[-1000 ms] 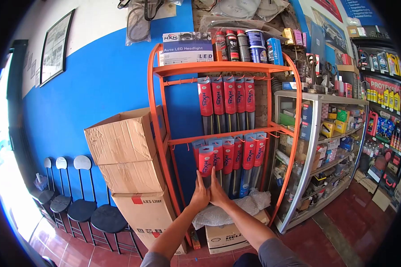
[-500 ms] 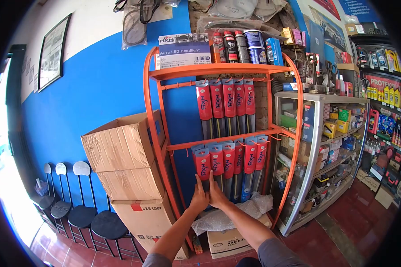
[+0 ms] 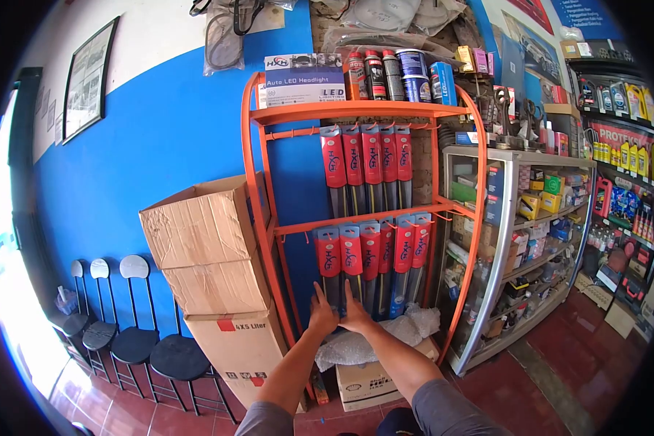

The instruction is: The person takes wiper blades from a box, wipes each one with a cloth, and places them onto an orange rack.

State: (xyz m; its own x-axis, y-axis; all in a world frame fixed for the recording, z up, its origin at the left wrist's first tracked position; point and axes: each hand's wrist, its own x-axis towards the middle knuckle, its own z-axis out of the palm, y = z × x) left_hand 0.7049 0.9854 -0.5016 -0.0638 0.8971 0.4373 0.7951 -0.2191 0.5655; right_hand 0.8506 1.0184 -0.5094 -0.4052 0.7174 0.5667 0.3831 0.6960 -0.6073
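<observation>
Several wiper blades in red and blue packs hang in a row from the lower bar of an orange rack. The leftmost wiper blade pack hangs nearly upright, its dark lower part between my hands. My left hand is beside its lower left side, with a finger stretched upward. My right hand is at its right, near the lower end of the second wiper blade pack, also with a finger pointing up. Both hands look open; their remaining fingers are partly hidden, and light contact with the packs cannot be made out.
The orange rack holds another row of wiper packs above. Bubble wrap lies on a carton beneath. Stacked cardboard boxes stand left, a glass display cabinet right. Black chairs line the blue wall.
The leftmost wiper pack, which leaned toward me, now hangs in line with the row. My hands have lowered slightly along the packs and moved a little apart. The view has shifted slightly.
</observation>
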